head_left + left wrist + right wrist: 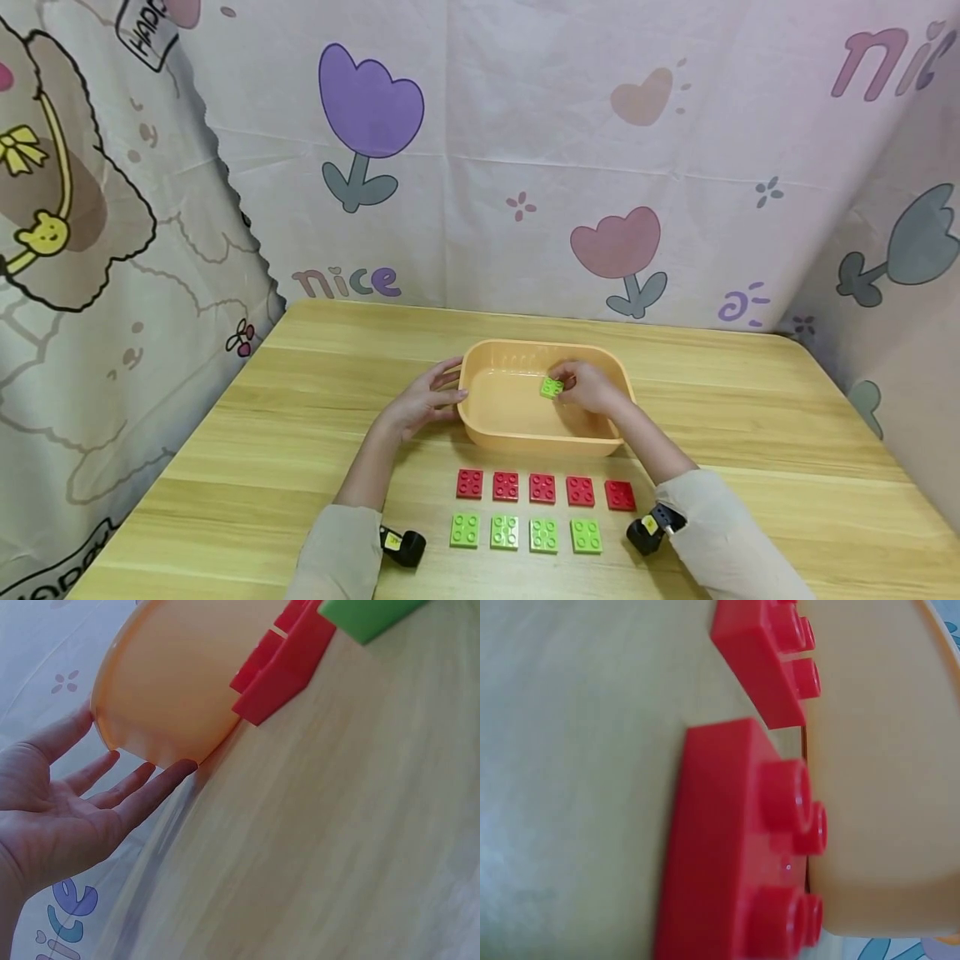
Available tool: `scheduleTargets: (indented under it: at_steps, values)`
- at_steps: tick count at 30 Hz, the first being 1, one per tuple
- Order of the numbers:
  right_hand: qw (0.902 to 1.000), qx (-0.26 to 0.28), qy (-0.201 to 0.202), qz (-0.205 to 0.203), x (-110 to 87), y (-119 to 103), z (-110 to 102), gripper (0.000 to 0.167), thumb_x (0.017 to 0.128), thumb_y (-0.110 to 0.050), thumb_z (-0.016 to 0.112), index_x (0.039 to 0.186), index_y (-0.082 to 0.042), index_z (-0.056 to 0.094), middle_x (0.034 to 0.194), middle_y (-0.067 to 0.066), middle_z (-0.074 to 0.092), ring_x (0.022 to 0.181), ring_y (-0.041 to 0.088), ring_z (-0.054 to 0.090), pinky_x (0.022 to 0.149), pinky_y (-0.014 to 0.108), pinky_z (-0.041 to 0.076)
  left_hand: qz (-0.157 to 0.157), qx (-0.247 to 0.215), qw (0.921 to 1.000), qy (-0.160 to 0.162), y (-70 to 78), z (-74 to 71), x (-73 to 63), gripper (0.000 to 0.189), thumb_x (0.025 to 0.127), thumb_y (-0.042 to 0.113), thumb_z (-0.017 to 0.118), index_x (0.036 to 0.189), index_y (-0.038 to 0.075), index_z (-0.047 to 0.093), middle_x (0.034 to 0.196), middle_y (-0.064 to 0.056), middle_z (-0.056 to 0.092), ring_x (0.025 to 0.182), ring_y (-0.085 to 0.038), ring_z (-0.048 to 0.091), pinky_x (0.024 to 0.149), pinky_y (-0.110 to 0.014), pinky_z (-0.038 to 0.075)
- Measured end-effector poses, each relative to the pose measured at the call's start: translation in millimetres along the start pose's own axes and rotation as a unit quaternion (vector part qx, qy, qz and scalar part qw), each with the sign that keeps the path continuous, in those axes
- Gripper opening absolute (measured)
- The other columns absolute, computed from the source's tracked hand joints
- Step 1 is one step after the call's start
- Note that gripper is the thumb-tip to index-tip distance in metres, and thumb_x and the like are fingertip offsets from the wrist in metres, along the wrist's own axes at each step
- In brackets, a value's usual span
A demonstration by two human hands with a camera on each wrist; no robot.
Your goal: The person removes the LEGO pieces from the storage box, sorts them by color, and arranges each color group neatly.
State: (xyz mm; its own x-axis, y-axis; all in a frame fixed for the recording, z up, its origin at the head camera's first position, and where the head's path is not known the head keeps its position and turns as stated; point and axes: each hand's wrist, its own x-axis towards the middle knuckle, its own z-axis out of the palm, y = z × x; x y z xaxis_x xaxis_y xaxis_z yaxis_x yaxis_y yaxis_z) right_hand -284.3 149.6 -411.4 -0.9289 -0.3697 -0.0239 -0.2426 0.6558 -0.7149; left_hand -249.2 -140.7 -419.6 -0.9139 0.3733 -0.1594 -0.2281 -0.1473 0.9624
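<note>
A yellow-orange plastic basin (495,440) stands on the wooden table. Over its inside, my right hand (594,388) pinches a light green building block (551,387) between thumb and fingers. At the basin's left end is my left hand (423,402). In the left wrist view, the fingers of the left hand (75,799) are stretched out, their tips against the basin's wall (169,690), with the thumb at the rim. The right wrist view shows the basin's side (885,787) but not the hand.
In front of the basin lies a row of several red blocks (542,489). Closer to me is a row of several green blocks (543,536). Both rows lie between my forearms. A printed cloth (480,167) hangs behind the wooden table (300,400).
</note>
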Motion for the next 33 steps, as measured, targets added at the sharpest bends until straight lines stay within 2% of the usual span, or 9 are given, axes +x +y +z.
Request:
scheduleTargets:
  at_steps: [10, 14, 24, 33]
  values:
    - [1.0, -0.007, -0.002, 0.004, -0.8, -1, -2, 0.03, 0.073, 0.005, 0.07, 0.102, 0.004, 0.064, 0.092, 0.01, 0.059, 0.08, 0.02, 0.055, 0.069, 0.03, 0.05, 0.002, 0.003, 1.0, -0.003, 0.7, 0.9, -0.5, 0.065, 0.087, -0.002, 0.057, 0.144, 0.007, 0.025, 0.145, -0.02, 0.024, 0.122, -0.039, 0.039, 0.087, -0.043, 0.048]
    - [0.9999, -0.012, -0.001, -0.007, -3.5, -5, -4, 0.03, 0.073, 0.004, 0.07, 0.103, 0.004, 0.064, 0.092, 0.01, 0.06, 0.08, 0.02, 0.056, 0.069, 0.031, 0.051, 0.003, 0.0, 1.0, -0.004, 1.2, 1.0, -1.3, 0.066, 0.087, -0.003, 0.057, 0.144, 0.007, 0.025, 0.145, -0.02, 0.024, 0.122, -0.039, 0.038, 0.087, -0.044, 0.048]
    - [0.9962, -0.039, 0.014, -0.076, -19.5, -17, -14, 0.028, 0.073, 0.004, 0.069, 0.1, 0.006, 0.063, 0.093, 0.011, 0.062, 0.08, 0.024, 0.058, 0.071, 0.032, 0.051, -0.002, -0.001, 1.0, -0.002, -1.3, -1.6, 1.0, 0.067, 0.086, -0.002, 0.059, 0.144, 0.007, 0.025, 0.145, -0.021, 0.024, 0.121, -0.039, 0.039, 0.087, -0.043, 0.048]
    - [0.9943, -0.007, 0.032, -0.101, -43.2, -28, -21, 0.029, 0.075, 0.002, 0.07, 0.104, 0.005, 0.063, 0.1, 0.015, 0.059, 0.084, 0.026, 0.056, 0.07, 0.032, 0.053, 0.004, 0.002, 1.0, -0.005, -1.2, -1.2, 0.6, 0.066, 0.087, -0.001, 0.059, 0.143, 0.007, 0.026, 0.145, -0.02, 0.025, 0.119, -0.038, 0.042, 0.087, -0.043, 0.048]
